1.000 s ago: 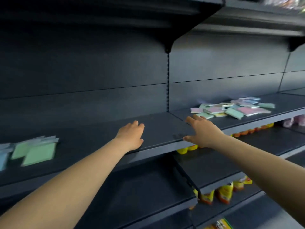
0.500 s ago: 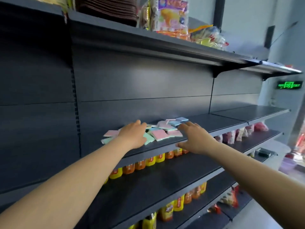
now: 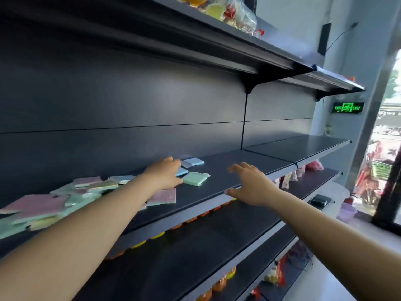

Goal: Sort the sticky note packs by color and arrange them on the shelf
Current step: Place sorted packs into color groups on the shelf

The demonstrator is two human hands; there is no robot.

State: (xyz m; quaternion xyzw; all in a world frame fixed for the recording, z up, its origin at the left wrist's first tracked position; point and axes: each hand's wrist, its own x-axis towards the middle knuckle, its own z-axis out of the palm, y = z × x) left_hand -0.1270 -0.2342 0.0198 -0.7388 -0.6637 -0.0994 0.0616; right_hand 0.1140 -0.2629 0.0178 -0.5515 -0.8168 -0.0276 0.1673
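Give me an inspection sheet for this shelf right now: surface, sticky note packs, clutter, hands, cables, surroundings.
Surface: dark shelf, bare on its right part.
Job's things: mixed pile of packs, unsorted; green pack and blue pack lie apart to the pile's right.
Clutter: bottles on the shelf below; snack bags on the top shelf.
Hands: left hand lies over the packs, grip unclear; right hand open at the shelf's front edge, holding nothing.
Cables: thin wire on the wall.
Surroundings: green exit sign; window at right.
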